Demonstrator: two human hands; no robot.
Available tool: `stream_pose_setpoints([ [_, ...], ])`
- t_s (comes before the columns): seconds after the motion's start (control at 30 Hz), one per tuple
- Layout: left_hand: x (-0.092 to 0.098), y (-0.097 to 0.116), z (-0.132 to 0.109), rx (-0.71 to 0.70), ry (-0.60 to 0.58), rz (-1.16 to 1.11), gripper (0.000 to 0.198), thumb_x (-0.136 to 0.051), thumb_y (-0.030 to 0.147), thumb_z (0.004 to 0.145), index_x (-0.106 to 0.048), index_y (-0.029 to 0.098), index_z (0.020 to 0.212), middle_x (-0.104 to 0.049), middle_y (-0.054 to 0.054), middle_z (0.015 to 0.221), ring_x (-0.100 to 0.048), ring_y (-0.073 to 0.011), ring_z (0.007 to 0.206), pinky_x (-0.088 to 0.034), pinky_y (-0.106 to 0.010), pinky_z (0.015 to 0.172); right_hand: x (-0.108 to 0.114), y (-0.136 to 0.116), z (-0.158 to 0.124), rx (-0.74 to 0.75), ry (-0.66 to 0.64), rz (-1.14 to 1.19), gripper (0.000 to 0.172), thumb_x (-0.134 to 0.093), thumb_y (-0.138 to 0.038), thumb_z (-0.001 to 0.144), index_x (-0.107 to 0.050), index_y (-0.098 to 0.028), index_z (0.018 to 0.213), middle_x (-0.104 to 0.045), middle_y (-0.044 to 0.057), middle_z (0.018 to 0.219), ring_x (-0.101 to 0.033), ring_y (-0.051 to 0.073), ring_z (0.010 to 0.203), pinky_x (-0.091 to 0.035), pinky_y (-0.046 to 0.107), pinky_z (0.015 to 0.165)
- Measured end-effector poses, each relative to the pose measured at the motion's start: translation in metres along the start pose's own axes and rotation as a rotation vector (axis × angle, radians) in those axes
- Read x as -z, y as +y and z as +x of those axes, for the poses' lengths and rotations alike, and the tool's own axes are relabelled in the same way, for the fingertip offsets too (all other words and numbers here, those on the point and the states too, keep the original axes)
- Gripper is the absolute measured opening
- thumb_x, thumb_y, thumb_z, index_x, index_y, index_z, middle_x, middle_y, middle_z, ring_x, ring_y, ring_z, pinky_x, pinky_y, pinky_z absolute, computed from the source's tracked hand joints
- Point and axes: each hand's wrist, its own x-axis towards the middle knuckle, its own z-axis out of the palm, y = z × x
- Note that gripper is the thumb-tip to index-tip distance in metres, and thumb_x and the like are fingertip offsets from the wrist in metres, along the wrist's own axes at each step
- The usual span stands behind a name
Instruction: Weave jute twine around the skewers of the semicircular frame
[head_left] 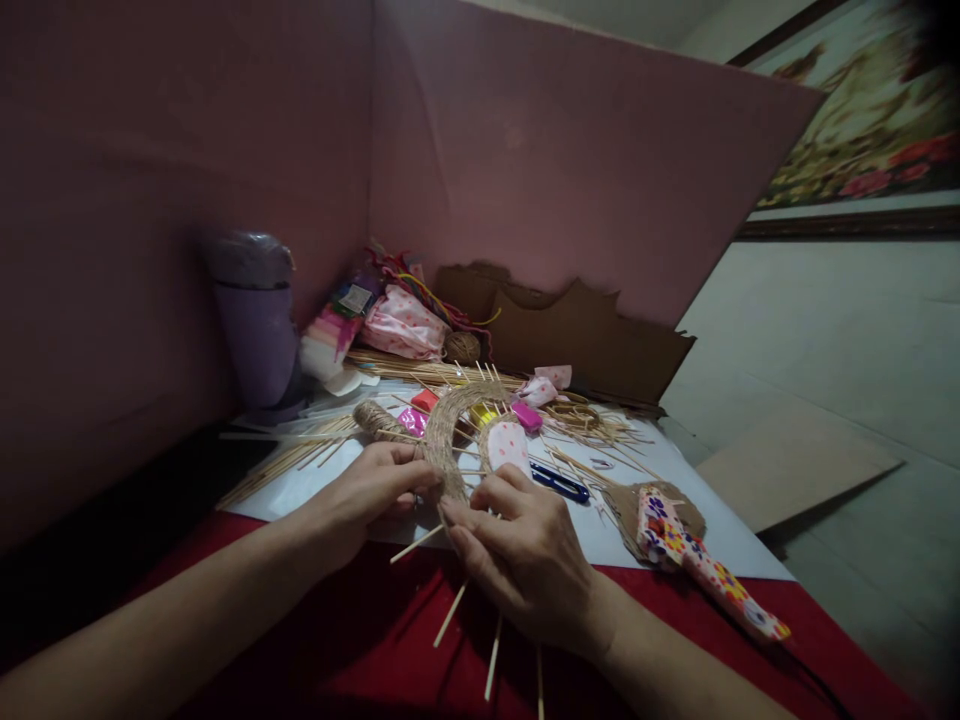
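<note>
A curved arch wrapped in brown twine (448, 425), with thin wooden sticks poking out of it, rises over the white sheet (600, 530). My left hand (375, 485) is closed on the arch's near left side. My right hand (517, 560) pinches the arch's lower end, fingers curled around it. Several bare sticks (450, 612) jut from under my right hand onto the red cloth (360, 640). A spool of twine (373, 418) lies just beyond my left hand. A small pink dotted fabric piece (508, 445) stands inside the arch.
A purple bottle (253, 318) stands at the back left. Pink fabric (403, 325), a twine ball (461, 347), loose sticks (285, 460) and cardboard (585, 335) crowd the back. A blue tool (559, 483) and a floral fabric strip (705, 565) lie right. Pink board walls enclose the table.
</note>
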Motion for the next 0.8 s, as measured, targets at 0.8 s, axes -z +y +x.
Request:
stream_pose_setpoints([
  [0.8,0.0025,-0.0007,0.0007,0.009,0.007,-0.003,0.022,-0.064,0.029,0.069,-0.048,0.017,0.058,-0.034,0.010,0.038,-0.020,-0.0026,0.032,-0.009,-0.018,0.035,0.0012,-0.0005,-0.0022,0.032,0.126,0.106,0.031,-0.044,-0.020,0.086,-0.067,-0.015,0.067,-0.052,0.004,0.064,-0.042,0.015,0.062,-0.035,0.030,0.058],
])
